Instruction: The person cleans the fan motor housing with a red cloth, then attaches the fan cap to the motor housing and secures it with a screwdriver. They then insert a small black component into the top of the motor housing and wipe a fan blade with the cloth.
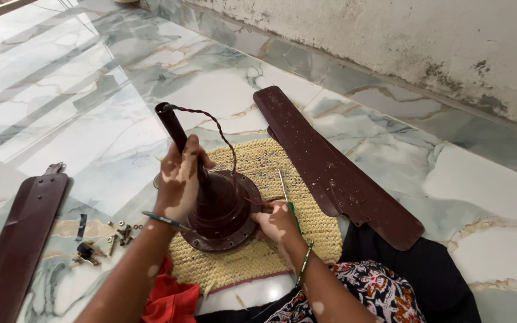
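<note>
Gripping the downrod [173, 128] of the brown fan motor [222, 212], left hand [181, 179] has fingers wrapped shut round it. Motor sits on a yellow woven mat [270, 161] at frame centre. Right hand [277, 222] at its 3 o'clock rim, fingers closed on a green-handled screwdriver [285, 190]. Fan blades: one at 2 o'clock [330, 167], one at 9 [22, 233]. Loose screws [115, 234] near the left wrist.

2 detached brown fan blades [339, 170] and [16, 242] on marble floor [91, 78], loose screws and small parts [106, 236], red cloth [172, 299], stained wall [402, 42]
</note>
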